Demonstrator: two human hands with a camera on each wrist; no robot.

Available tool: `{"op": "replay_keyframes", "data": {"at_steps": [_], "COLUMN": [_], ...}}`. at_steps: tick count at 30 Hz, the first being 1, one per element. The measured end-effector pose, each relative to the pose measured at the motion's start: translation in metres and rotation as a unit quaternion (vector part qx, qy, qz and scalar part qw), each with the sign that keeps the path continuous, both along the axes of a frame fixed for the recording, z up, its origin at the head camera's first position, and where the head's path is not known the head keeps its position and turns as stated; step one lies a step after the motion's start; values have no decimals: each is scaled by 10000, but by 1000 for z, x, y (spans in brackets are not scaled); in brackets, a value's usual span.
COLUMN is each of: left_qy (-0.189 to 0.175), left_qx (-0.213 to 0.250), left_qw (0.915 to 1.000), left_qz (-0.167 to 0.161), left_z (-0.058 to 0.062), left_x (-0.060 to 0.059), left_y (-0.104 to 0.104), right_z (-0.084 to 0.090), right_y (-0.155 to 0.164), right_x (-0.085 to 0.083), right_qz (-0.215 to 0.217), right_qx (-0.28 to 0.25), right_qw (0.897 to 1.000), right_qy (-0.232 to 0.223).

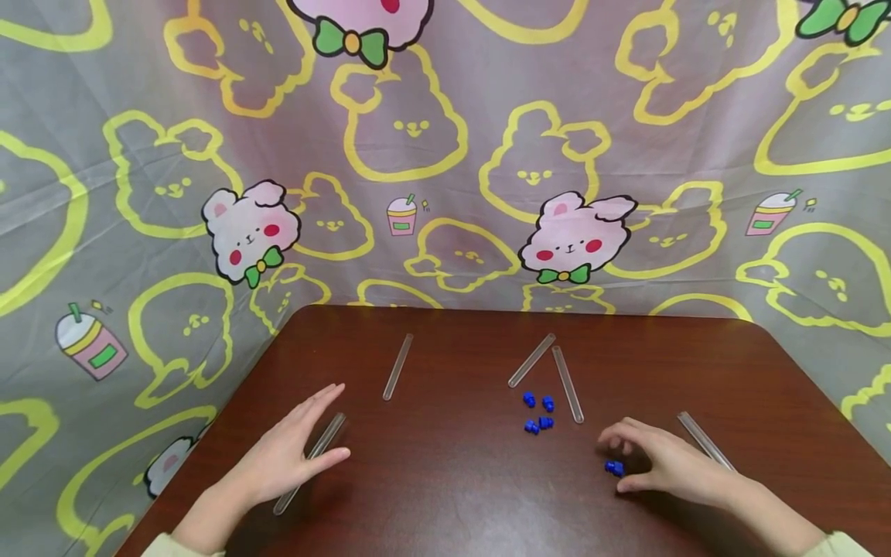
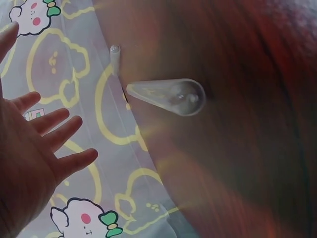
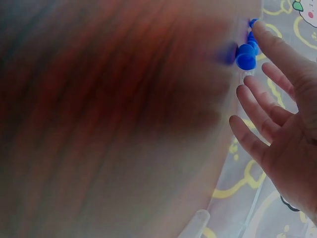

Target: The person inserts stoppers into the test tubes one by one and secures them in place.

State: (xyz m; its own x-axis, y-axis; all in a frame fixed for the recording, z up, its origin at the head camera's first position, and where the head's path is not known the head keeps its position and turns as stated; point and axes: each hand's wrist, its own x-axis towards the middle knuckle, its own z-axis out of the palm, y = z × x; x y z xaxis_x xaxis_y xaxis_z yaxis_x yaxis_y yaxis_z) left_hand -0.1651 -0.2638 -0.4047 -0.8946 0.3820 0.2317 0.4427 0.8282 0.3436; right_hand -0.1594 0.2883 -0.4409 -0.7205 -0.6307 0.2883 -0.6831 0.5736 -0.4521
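Cloth (image 1: 445, 251), printed, hung at twelve o'clock. Surface (image 1: 445, 487), brown, glossy; anything knocked may slide or roll, lacking a stop. Left hand (image 1: 281, 449), at nine o'clock: spread wide, thumb apart, holding nothing, above left tube (image 1: 329, 435); contact cannot be told. A careless drop of the palm could press or roll that tube. Right hand (image 1: 671, 456), at three o'clock: half open, fingers bent, nothing gripped.

Tubes, clear, lying flat, besides the left: far tube (image 1: 397, 367) at ten; slanted tube (image 1: 531, 360) at one; centre tube (image 1: 568, 384) at two, ends close together, so bumping one might shift its neighbour; right tube (image 1: 703, 437) at three, partly hidden behind the wrist, hence liable to be brushed unseen.

Caps, blue: four caps (image 1: 546, 422) clustered toward two, easily scattered by a sweeping hand; lone cap (image 1: 615, 467) between right thumb and fingers, where an off-centre pinch could flick it away.
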Motion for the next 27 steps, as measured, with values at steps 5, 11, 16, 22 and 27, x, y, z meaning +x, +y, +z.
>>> {"op": "replay_keyframes", "data": {"at_steps": [5, 11, 16, 22, 27], "left_qy": [-183, -282, -381, -347, -304], "left_qx": [-34, -86, -95, -123, -103], "left_qw": [9998, 9995, 9990, 9990, 9992], "left_qz": [78, 144, 221, 263, 237], "left_z": [-1, -4, -7, -10, -13], "left_x": [-1, 0, 0, 2, 3], "left_y": [-2, -6, -8, -10, -14], "right_z": [-3, -5, -6, -7, -8], "right_y": [1, 2, 1, 0, 0], "right_x": [-2, -4, -6, -8, -9], "right_qz": [118, 155, 218, 343, 373], "right_qx": [10, 54, 2, -108, -98], "right_qw": [9998, 9996, 9996, 9991, 9990], "right_qy": [-168, -222, -174, -214, -217]}}
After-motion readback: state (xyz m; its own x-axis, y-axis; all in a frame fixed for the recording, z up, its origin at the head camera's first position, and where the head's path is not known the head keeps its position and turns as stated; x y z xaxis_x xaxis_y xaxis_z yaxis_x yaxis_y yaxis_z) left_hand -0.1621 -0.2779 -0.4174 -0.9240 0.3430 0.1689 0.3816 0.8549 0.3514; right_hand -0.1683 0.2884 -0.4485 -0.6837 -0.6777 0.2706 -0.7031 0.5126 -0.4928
